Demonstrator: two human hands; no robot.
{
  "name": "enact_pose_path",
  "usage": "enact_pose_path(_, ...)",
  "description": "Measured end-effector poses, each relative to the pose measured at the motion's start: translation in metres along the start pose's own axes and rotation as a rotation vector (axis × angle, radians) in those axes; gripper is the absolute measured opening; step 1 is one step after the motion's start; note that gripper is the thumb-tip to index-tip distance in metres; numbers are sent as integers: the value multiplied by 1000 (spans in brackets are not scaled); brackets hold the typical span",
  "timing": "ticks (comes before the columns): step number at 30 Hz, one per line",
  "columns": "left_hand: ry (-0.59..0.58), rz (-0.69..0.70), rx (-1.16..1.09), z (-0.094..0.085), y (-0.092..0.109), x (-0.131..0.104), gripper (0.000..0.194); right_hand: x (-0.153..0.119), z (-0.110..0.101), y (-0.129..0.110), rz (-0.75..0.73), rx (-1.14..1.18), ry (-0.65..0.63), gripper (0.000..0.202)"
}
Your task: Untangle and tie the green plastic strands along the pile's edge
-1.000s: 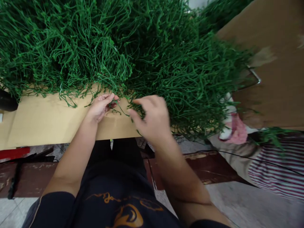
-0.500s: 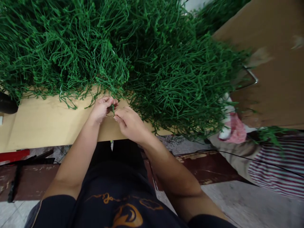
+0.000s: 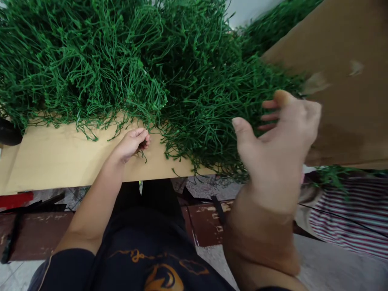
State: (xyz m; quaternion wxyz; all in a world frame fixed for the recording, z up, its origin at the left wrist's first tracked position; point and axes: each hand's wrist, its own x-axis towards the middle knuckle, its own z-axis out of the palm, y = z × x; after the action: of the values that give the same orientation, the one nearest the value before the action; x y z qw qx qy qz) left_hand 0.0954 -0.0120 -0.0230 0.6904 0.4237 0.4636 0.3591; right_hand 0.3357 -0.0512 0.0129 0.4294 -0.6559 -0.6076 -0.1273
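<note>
A large heap of thin green plastic stems covers the back of the cardboard-topped table. At the heap's front edge, my left hand is closed around a green plastic stem, of which only a short end shows below the fingers. My right hand is raised over the right end of the heap, near the leaning cardboard sheet. Its thumb and fingers are spread apart, and nothing shows between them.
A big brown cardboard sheet stands at the right. Beside it below is a person in striped cloth. A black object sits at the left edge. A brown bench runs below the table.
My right hand has left my left hand and swung up and right over the heap, its fingers opening. My left hand has stayed at nearly the same place.
</note>
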Motion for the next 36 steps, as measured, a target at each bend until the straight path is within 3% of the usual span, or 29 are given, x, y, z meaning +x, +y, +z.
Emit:
enact_pose_path(3, -76, 13, 34, -2, -2, 2, 32, -14, 15, -22, -133, 97, -136, 38)
enact_pose_path(6, -123, 32, 56, -4, -3, 3, 31, -34, 43, -54, -260, 200, -328, 28)
enact_pose_path(11, -94, 43, 93, -3, -1, 1, 32, -43, 72, -72, -231, 242, -502, 19)
enact_pose_path(17, 52, 108, 190, 2, -9, 11, 33, -52, 62, -72, -247, 291, -482, 22)
enact_pose_path(21, 111, 153, 216, 7, -9, 13, 32, -57, 57, -73, -178, 399, -510, 22)
enact_pose_path(26, 22, 57, 170, 8, -2, 3, 33, -49, 57, -64, -41, 524, -488, 29)
enact_pose_path(30, -80, 76, 249, 3, -6, 0, 30, -44, 61, -54, 143, 685, -558, 41)
enact_pose_path(33, -71, 116, 345, 7, -9, -1, 30, -46, 64, -53, 289, 812, -599, 49)
enact_pose_path(36, -30, 182, 400, 16, -9, -3, 29, -50, 66, -59, 266, 747, -494, 48)
